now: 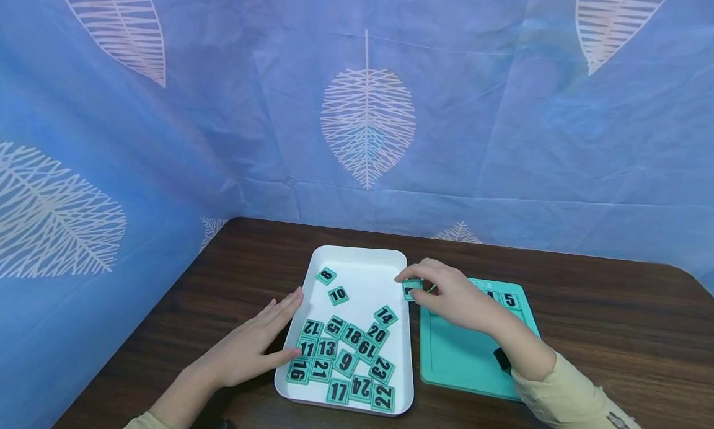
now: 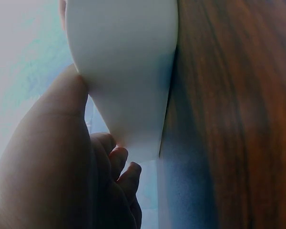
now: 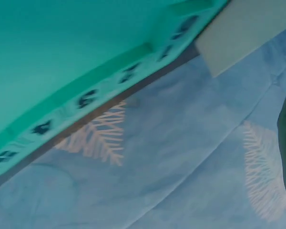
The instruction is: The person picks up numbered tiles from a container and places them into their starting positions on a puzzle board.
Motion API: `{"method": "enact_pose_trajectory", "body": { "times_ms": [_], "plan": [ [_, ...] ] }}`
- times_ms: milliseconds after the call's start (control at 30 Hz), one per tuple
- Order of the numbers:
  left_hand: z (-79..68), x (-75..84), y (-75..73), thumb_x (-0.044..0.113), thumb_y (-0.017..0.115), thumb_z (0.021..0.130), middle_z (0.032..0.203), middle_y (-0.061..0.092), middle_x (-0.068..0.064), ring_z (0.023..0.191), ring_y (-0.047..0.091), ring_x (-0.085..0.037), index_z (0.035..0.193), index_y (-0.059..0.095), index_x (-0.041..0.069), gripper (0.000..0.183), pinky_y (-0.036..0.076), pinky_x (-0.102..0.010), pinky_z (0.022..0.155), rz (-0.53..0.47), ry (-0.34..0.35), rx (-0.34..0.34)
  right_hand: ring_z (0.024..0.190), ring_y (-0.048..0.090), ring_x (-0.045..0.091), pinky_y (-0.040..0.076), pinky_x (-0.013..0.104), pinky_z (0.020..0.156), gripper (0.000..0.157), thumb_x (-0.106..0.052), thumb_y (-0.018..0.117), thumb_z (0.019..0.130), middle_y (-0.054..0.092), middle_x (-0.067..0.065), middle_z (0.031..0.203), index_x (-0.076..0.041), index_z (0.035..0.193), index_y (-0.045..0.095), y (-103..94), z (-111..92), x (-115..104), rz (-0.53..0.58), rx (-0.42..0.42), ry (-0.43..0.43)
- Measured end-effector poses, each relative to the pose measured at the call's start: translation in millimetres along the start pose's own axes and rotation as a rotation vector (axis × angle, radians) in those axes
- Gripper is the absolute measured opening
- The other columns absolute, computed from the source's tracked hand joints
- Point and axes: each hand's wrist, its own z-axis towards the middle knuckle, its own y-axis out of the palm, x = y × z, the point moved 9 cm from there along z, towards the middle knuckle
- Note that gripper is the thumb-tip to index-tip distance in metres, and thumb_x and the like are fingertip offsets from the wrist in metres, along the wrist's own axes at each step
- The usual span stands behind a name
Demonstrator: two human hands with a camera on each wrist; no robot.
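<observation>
My right hand (image 1: 454, 296) pinches a green-edged number tile (image 1: 411, 284) between thumb and fingers, above the right rim of the white tray (image 1: 357, 265); the finger partly hides its black digit. My left hand (image 1: 251, 339) lies along the tray's left rim with fingers extended, its thumb reaching over the edge near the 11 tile (image 1: 306, 349). In the left wrist view that hand touches the tray's outer wall (image 2: 124, 71). Several loose number tiles (image 1: 345, 362) crowd the near half of the tray, while the 8 tile (image 1: 326, 275) and 10 tile (image 1: 338, 295) lie farther back.
A turquoise board (image 1: 463, 354) lies right of the tray, partly under my right forearm. A 5 tile (image 1: 509, 300) sits at its far right corner, in a row of tiles visible in the right wrist view. Blue leaf-print cloth (image 1: 474, 137) hangs behind the dark wooden table (image 1: 613, 317).
</observation>
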Motion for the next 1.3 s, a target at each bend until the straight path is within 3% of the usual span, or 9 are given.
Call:
{"method": "enact_pose_trajectory", "body": {
  "times_ms": [167,433,733,933,1100,1300],
  "plan": [
    [0.1,-0.1,0.2,0.057,0.055,0.09,0.158,0.007,0.014,0.143,0.014,-0.008,0.155,0.011,0.026,0.085,0.016,-0.039,0.115,-0.001,-0.009,-0.005,0.082,0.054,0.017,0.049,0.03,0.062,0.022,-0.009,0.06,0.093,0.059,-0.001,0.104,-0.016,0.114,0.063,-6.5,-7.7,18.4,-0.005,0.007,0.046],
    [-0.5,-1.2,-0.3,0.058,0.055,0.09,0.158,0.007,0.014,0.142,0.013,-0.007,0.155,0.011,0.026,0.084,0.015,-0.038,0.115,-0.012,-0.014,-0.005,0.073,0.054,0.015,0.044,0.03,0.057,0.013,-0.014,0.061,0.094,0.061,-0.002,0.085,-0.011,0.107,0.059,-15.6,-14.9,41.7,0.02,0.0,0.099],
    [-0.2,-0.7,-1.1,0.057,0.055,0.09,0.159,0.009,0.011,0.143,0.015,-0.01,0.155,0.011,0.026,0.085,0.016,-0.041,0.115,-0.015,-0.003,-0.001,0.07,0.059,0.018,0.043,0.034,0.056,0.011,-0.012,0.062,0.092,0.064,0.0,0.08,-0.006,0.1,0.056,-14.0,-24.3,74.7,0.026,-0.046,0.222],
    [0.2,1.8,-2.1,0.056,0.055,0.091,0.159,0.012,0.005,0.143,0.018,-0.016,0.155,0.012,0.023,0.084,0.018,-0.046,0.114,-0.007,0.024,0.019,0.066,0.06,0.019,0.045,0.034,0.057,0.011,-0.01,0.063,0.091,0.062,0.001,0.076,-0.005,0.096,0.055,-11.9,-26.7,79.3,0.022,-0.073,0.242],
    [0.0,0.0,-0.8,0.057,0.054,0.091,0.159,0.01,0.008,0.143,0.018,-0.015,0.155,0.01,0.024,0.085,0.018,-0.045,0.114,-0.003,0.012,0.01,0.064,0.062,0.017,0.049,0.033,0.058,0.009,-0.008,0.064,0.09,0.056,0.003,0.075,-0.006,0.092,0.056,-14.2,-28.7,79.3,0.01,-0.075,0.264],
    [-0.3,-0.9,0.0,0.057,0.054,0.09,0.158,0.009,0.01,0.143,0.018,-0.016,0.155,0.01,0.025,0.085,0.018,-0.045,0.114,-0.005,0.005,0.003,0.059,0.056,0.016,0.042,0.033,0.054,0.01,-0.009,0.065,0.09,0.053,0.003,0.072,-0.007,0.089,0.056,-14.4,-30.9,81.6,-0.042,-0.099,0.268]
  ]
}}
